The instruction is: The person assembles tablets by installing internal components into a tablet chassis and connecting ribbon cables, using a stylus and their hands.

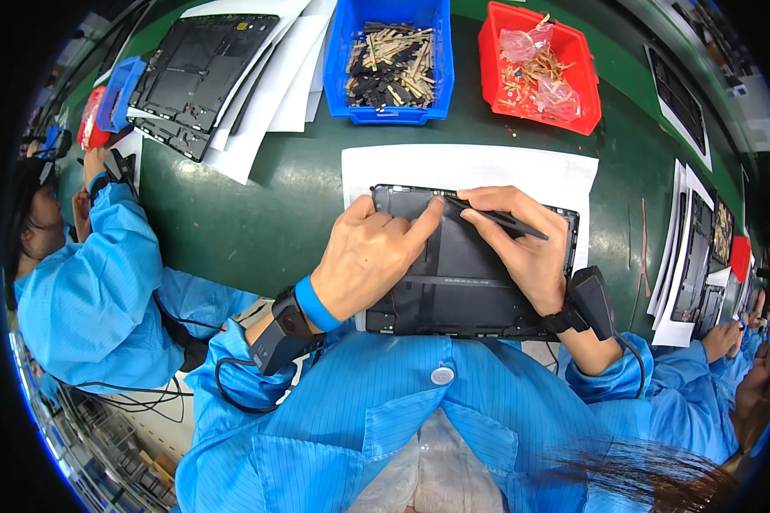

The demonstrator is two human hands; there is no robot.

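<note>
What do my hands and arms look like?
Your left hand and right hand are gloveless. The left wears a blue band and boxy black device; the right, a black strap and similar device. Black cables hang by blue sleeves.

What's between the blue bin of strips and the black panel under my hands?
The head view shows green tabletop next to the bin, then white paper reaching past the panel's far edge.

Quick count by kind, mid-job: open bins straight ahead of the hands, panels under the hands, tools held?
Bins: 2, one blue bin and one red bin
Dark panel: 1
Dark slim tool, in the right hand: 1
Total: 4
</note>
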